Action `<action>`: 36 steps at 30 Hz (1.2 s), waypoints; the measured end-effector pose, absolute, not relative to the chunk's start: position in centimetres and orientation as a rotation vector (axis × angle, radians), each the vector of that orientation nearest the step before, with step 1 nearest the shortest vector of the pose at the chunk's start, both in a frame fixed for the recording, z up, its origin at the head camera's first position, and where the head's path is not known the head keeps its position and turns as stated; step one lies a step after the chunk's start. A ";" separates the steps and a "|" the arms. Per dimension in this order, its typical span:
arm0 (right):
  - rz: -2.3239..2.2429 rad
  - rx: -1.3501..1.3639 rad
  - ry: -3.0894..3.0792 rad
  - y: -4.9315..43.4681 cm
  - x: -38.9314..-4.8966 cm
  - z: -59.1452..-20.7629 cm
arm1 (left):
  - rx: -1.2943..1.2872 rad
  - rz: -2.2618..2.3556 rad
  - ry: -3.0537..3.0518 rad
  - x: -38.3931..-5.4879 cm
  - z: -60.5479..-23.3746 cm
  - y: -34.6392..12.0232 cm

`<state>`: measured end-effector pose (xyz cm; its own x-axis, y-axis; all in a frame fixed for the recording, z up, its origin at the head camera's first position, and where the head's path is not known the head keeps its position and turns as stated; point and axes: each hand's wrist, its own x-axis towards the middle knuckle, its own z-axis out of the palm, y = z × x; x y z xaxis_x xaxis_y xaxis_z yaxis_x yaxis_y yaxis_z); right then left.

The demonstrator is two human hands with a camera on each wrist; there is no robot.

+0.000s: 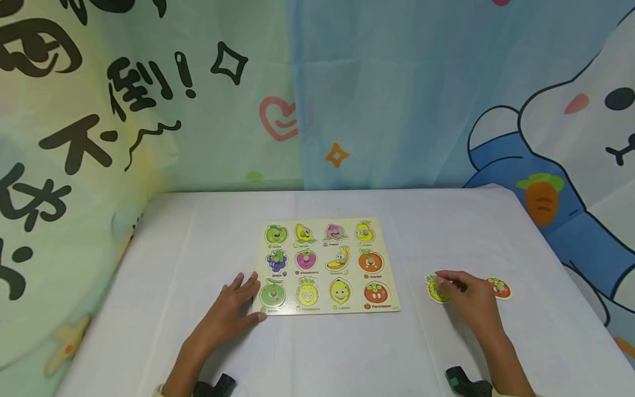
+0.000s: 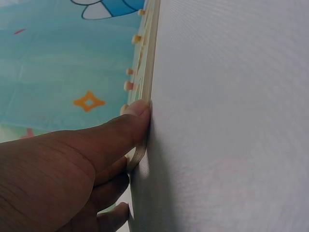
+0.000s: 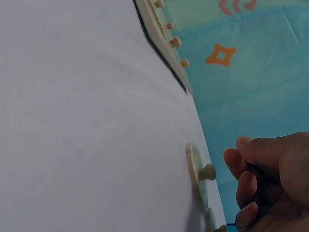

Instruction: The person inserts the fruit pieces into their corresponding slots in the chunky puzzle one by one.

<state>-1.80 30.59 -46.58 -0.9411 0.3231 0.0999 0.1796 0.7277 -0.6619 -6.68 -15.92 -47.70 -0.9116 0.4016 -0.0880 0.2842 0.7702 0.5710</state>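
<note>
A pale wooden peg puzzle board (image 1: 321, 281) with rows of cartoon fruits lies on the white table. My left hand (image 1: 230, 311) rests at its near left corner, fingers extended along the left edge; in the left wrist view the thumb (image 2: 137, 108) presses the near edge. Over to the right, my right hand (image 1: 471, 300) hovers by a yellow-green fruit piece (image 1: 435, 290), overlapping it in the head view. In the right wrist view that piece's knob (image 3: 207, 172) stands apart from the bent fingertips, which hold nothing. A red fruit piece (image 1: 498, 288) lies beside the hand, partly hidden.
White cloth (image 1: 347, 353) covers the table. Behind it hangs a printed curtain (image 1: 387, 110) with a cartoon animal at the right. A dark wrist device shows near each wrist, the left one (image 1: 215, 386) and the right one (image 1: 466, 381).
</note>
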 end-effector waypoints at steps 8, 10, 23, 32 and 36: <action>0.987 -0.470 -2.787 31.4 -1.1 -47.3 | 0.549 0.835 2.760 -6.6 -47.7 -15.9; 0.981 -0.464 -2.804 31.5 -1.1 -47.5 | 0.548 0.840 2.754 -6.6 -47.8 -15.9; 0.880 -0.271 -2.926 31.3 -1.8 -47.5 | 0.544 0.837 2.760 -6.7 -47.7 -16.0; 0.843 -0.250 -2.903 29.9 -2.7 -46.9 | 0.517 0.848 2.761 -6.6 -47.5 -16.1; 0.864 -0.256 -2.899 29.1 -3.4 -46.4 | 0.517 0.862 2.754 -6.6 -47.5 -16.0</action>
